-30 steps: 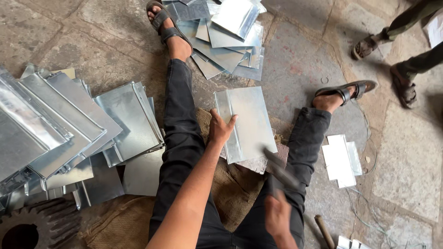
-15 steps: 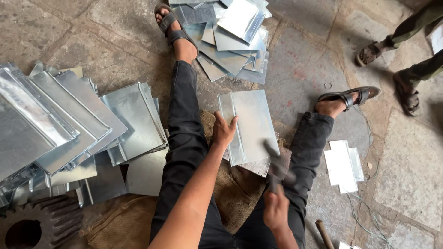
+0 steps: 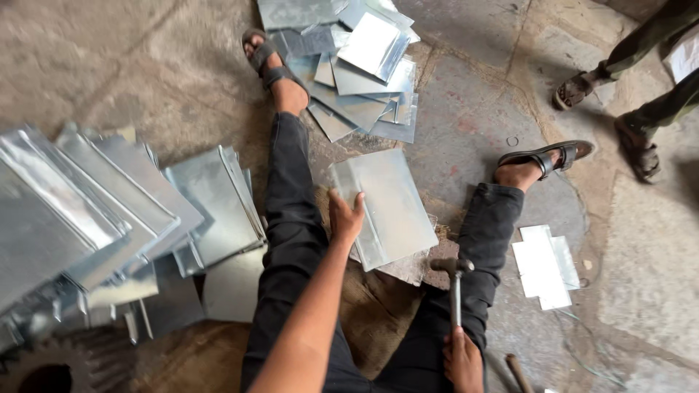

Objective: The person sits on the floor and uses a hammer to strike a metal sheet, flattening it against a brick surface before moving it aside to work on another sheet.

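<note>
Sheet (image 3: 389, 204) on floor btwn legs, left hand (image 3: 344, 218) on its left edge. Hammer (image 3: 454, 287) to its right, in right hand (image 3: 463, 360). Folded stack (image 3: 124, 218) left of legs, loose pile (image 3: 357, 65) ahead, small pieces (image 3: 545, 263) right

Gear wheel (image 3: 40, 371), lower left corner: cut off by the frame edge. Second person (image 3: 641, 109), upper right: only legs and sandalled feet visible. Right hand (image 3: 464, 362), bottom edge: partly cropped, gripping the hammer (image 3: 454, 287) handle.

No packages, labels, signs or screens visible in view.
</note>
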